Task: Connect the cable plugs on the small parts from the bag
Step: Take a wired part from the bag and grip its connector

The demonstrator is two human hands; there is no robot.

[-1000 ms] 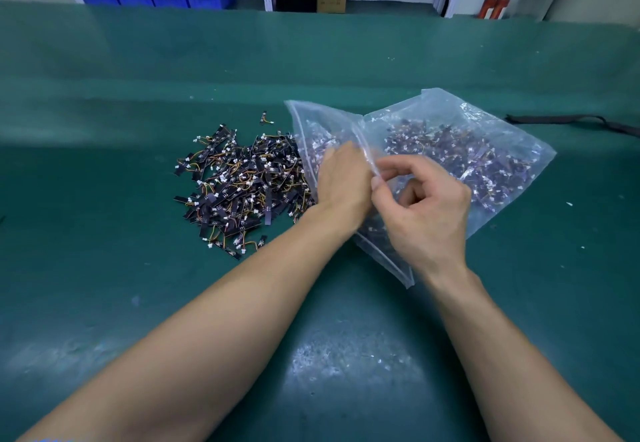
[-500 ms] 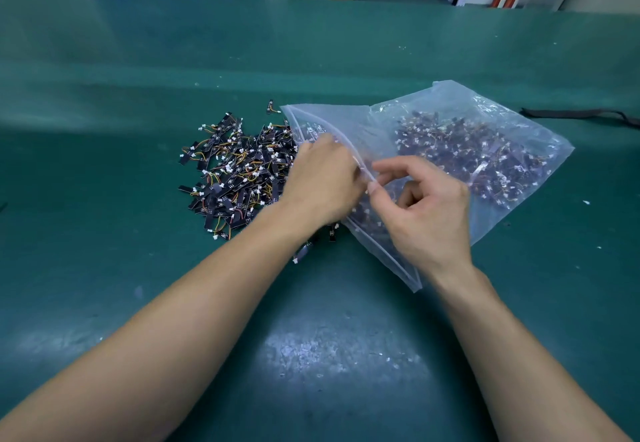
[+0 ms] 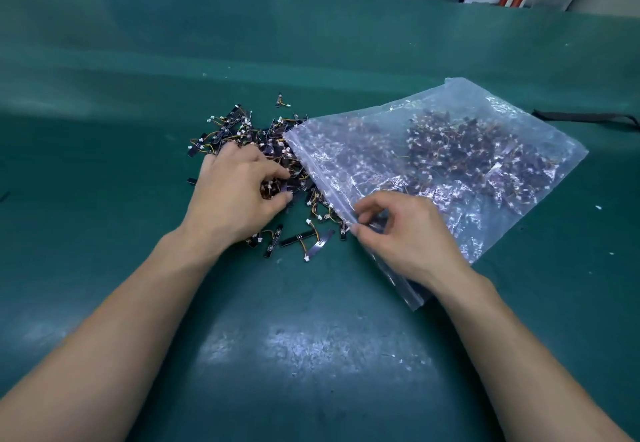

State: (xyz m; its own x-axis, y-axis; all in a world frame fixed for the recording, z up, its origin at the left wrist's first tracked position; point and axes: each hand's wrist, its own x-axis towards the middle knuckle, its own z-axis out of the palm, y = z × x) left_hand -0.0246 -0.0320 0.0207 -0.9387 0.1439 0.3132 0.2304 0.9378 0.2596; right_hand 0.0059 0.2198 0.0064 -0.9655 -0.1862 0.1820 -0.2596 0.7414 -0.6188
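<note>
Green worktop (image 3: pixel 131 136) carries a limp clear bag (image 3: pixel 349 150) against loose small parts (image 3: pixel 230 128), light, thin-wired, probably best taken by their stiff black strips, while the left hand (image 3: pixel 235 199) curls its fingers round some and the right hand (image 3: pixel 412 237) pinches the bag's mouth.

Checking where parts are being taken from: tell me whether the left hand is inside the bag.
No, the left hand grips small parts on the loose pile outside the bag, whose edge the right hand pinches.
</note>
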